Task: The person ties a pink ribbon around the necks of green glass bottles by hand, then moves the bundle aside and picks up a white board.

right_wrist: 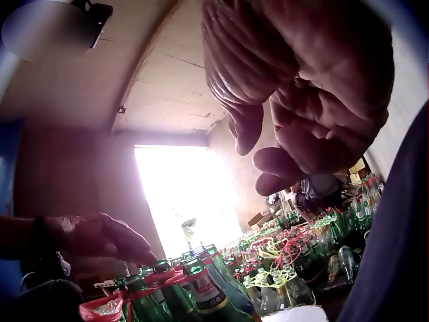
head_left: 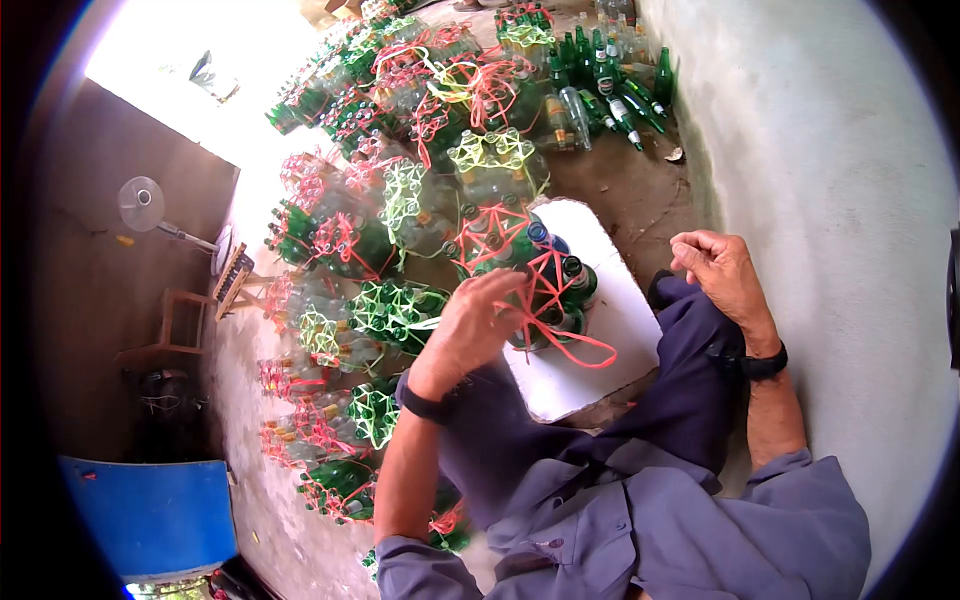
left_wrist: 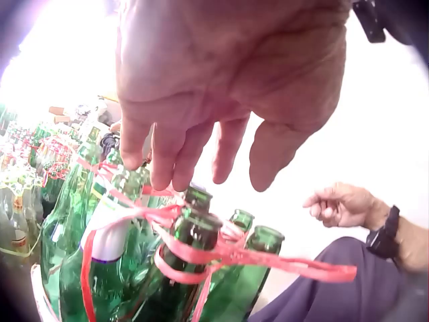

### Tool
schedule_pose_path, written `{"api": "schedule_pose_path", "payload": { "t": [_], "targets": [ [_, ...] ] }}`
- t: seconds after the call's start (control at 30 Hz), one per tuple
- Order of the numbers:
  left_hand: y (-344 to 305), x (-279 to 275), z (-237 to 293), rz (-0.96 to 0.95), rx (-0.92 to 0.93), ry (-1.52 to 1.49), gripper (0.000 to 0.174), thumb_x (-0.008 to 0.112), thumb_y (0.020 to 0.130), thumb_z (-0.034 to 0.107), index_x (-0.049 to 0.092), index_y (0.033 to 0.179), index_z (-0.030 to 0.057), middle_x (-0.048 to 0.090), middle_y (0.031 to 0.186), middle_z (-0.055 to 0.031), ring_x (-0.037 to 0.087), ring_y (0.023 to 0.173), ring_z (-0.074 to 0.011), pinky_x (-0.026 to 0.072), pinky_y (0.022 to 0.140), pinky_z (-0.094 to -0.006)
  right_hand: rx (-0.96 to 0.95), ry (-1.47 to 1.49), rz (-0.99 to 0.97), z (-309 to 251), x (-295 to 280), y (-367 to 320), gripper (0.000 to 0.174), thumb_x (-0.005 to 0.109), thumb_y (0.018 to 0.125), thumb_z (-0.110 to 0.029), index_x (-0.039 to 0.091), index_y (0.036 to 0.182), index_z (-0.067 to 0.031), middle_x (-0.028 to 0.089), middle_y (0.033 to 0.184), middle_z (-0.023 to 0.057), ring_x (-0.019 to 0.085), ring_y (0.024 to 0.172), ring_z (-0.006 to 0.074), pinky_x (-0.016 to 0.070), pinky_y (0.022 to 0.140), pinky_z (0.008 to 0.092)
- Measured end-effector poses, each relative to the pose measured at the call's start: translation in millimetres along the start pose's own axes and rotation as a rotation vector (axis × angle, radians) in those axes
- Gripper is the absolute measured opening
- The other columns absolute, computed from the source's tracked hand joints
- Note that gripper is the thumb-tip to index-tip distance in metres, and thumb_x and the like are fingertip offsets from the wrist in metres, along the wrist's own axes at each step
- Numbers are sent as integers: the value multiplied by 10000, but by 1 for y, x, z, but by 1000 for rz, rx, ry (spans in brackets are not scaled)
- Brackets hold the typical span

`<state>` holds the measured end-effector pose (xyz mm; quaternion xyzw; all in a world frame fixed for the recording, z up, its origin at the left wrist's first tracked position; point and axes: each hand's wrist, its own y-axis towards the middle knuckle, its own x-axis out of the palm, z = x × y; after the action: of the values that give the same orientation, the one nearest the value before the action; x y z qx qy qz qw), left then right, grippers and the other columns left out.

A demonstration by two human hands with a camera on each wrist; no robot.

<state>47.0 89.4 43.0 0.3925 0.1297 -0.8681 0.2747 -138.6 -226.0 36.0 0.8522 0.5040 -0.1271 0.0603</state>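
Note:
A bundle of green glass bottles, laced at the necks with red plastic strap, stands on a white board between the person's legs. The left hand hovers at the left of the bottle tops. In the left wrist view its fingers extend down toward the necks, and a strap tail sticks out to the right. Raised over the right knee, the right hand is apart from the bundle. Its fingers curl loosely with nothing in them.
Many strapped bottle bundles cover the floor to the left and ahead. Loose green bottles gather near the wall on the right. A fan, a wooden chair and a blue panel are farther left.

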Motion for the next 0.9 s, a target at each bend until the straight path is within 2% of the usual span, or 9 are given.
{"api": "schedule_pose_path", "payload": {
  "t": [0.03, 0.1, 0.17, 0.33, 0.43, 0.57, 0.7, 0.83, 0.9],
  "targets": [
    [1, -12, 10, -6, -128, -211, 545, 791, 845, 129, 651, 1371, 95, 646, 1399, -179, 544, 1378, -363, 417, 1160, -442, 1, 5, -4, 1, -1, 0, 262, 704, 1013, -250, 746, 1036, 7, 698, 817, 13, 600, 697, 55, 499, 613, 231],
    [8, -15, 4, 110, -58, -163, 507, 796, 844, 130, 675, 1334, 80, 674, 1364, -158, 582, 1337, -341, 461, 1121, -420, 26, -26, -19, 5, -2, 0, 259, 703, 1012, -254, 750, 1031, 0, 696, 795, 10, 578, 653, 53, 485, 595, 228],
    [15, -14, -5, 212, 52, 171, 522, 791, 841, 113, 666, 1347, 76, 657, 1394, -149, 567, 1354, -335, 447, 1134, -423, 32, -46, -35, 9, -3, -1, 256, 702, 1012, -251, 751, 1028, 0, 697, 791, 10, 571, 643, 53, 481, 592, 228],
    [34, 12, -6, 34, -21, 455, 884, 842, 764, 375, 485, 1534, 127, 446, 1579, -247, 379, 1490, -413, 318, 1189, -553, 99, -44, -94, 20, -1, 0, 256, 701, 1010, -244, 755, 1021, 7, 705, 792, 15, 573, 638, 55, 481, 590, 232],
    [37, 22, 4, 53, -118, 467, 927, 852, 748, 379, 463, 1547, 120, 348, 1637, -249, 359, 1502, -419, 310, 1180, -581, 125, -88, -108, 17, 6, -1, 253, 704, 1003, -231, 758, 1021, 16, 712, 792, 25, 585, 639, 61, 487, 590, 240],
    [42, 40, -16, 108, -51, 506, 984, 875, 693, 396, 463, 1550, 142, 176, 1714, -195, 278, 1520, -472, 298, 1183, -602, 120, -137, -141, 17, 10, 4, 241, 708, 992, -207, 757, 1023, 27, 721, 791, 38, 598, 644, 71, 495, 594, 249],
    [51, 32, -5, 14, -127, 594, 897, 881, 664, 420, 590, 1453, 107, 266, 1697, -159, 200, 1537, -514, 229, 1227, -623, 141, -155, -159, 14, 13, 5, 234, 710, 986, -194, 753, 1006, 35, 720, 787, 42, 609, 667, 77, 501, 616, 256],
    [50, 17, -4, 9, -102, 618, 819, 872, 709, 413, 620, 1416, 86, 330, 1674, -178, 263, 1540, -466, 291, 1231, -551, 98, -169, -169, 18, 16, 4, 231, 712, 979, -179, 744, 983, 49, 715, 786, 37, 620, 696, 85, 505, 640, 266],
    [53, -7, -22, -117, -15, 248, 786, 856, 765, 378, 591, 1439, 74, 382, 1642, -207, 359, 1518, -394, 363, 1210, -478, 88, -217, -167, 15, 19, 3, 223, 709, 975, -157, 734, 966, 64, 711, 780, 33, 625, 715, 91, 507, 657, 273]
  ]
}}
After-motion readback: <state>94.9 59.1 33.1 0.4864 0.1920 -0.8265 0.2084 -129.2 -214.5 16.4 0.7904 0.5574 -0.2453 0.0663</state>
